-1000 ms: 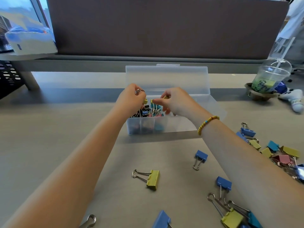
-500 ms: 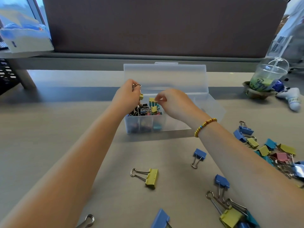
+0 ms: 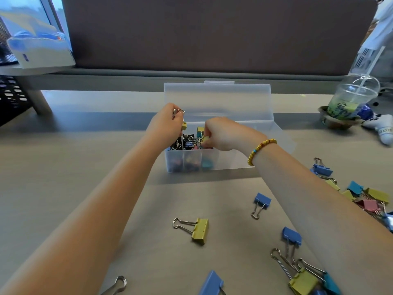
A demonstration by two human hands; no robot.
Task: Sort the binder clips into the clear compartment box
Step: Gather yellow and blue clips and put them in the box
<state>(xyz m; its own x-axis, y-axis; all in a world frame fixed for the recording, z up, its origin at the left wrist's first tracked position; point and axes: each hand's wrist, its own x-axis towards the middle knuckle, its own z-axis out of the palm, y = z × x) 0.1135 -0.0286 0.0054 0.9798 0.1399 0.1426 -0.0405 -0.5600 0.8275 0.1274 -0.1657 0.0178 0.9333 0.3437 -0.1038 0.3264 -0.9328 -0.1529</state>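
Observation:
The clear compartment box (image 3: 223, 161) stands open mid-table, its lid (image 3: 217, 101) raised behind. Its left compartments hold several small coloured clips (image 3: 187, 143). My left hand (image 3: 164, 126) hovers over the box's left end and pinches a small yellow clip (image 3: 183, 121) by its wire handles. My right hand (image 3: 223, 134) reaches into the box and pinches another small yellow clip (image 3: 205, 139). On the table in front lie a large yellow clip (image 3: 198, 231) and a blue clip (image 3: 261, 202).
A pile of mixed clips (image 3: 365, 196) lies at the right, more clips (image 3: 302, 275) at the front right. A plastic drink cup with straw (image 3: 350, 96) and a white game controller (image 3: 380, 126) sit far right. A dark partition (image 3: 212, 33) backs the desk.
My right hand has dropped lower into the box with its yellow clip. My left hand has stayed over the box's left end with its clip.

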